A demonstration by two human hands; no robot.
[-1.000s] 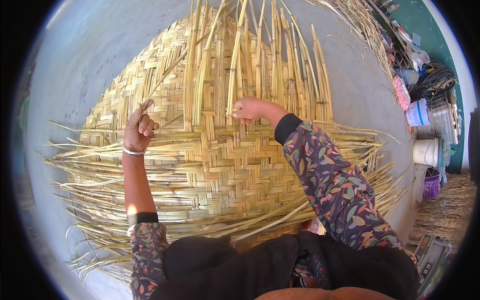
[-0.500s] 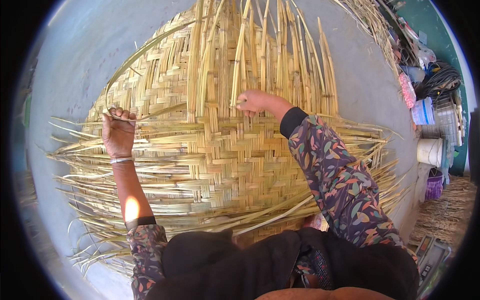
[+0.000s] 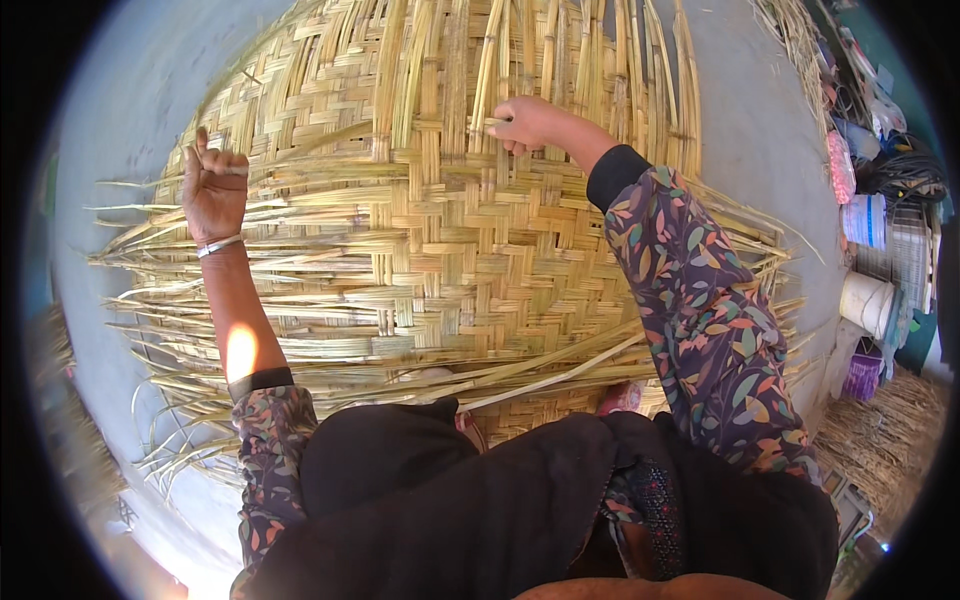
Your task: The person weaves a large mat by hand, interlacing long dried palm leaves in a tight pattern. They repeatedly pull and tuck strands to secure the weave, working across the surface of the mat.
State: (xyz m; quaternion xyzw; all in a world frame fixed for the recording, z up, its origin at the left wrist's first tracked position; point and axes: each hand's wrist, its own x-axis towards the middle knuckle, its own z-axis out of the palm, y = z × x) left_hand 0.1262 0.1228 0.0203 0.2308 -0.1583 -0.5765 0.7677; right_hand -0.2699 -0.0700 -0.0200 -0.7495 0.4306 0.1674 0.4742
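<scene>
A large woven mat of flat yellow bamboo strips (image 3: 440, 250) lies on the grey floor, with loose strip ends sticking out on all sides. My left hand (image 3: 213, 185) is over the mat's left part, fingers closed around a thin strip that runs to the right across the weave. My right hand (image 3: 525, 122) is at the upper middle of the mat, pinching the end of a strip (image 3: 487, 123) where the upright strips begin. A metal bangle sits on my left wrist. Both sleeves have a leaf pattern.
Grey concrete floor (image 3: 130, 110) surrounds the mat. At the right edge stand a white bucket (image 3: 868, 302), a purple container (image 3: 860, 375), bags and a heap of dry straw (image 3: 880, 430). More loose strips lie at the top right (image 3: 800, 40).
My left hand has moved left and closed on a thin strip, pulling it sideways. My right hand has stayed at the upper middle of the weave. The camera has come closer to the mat.
</scene>
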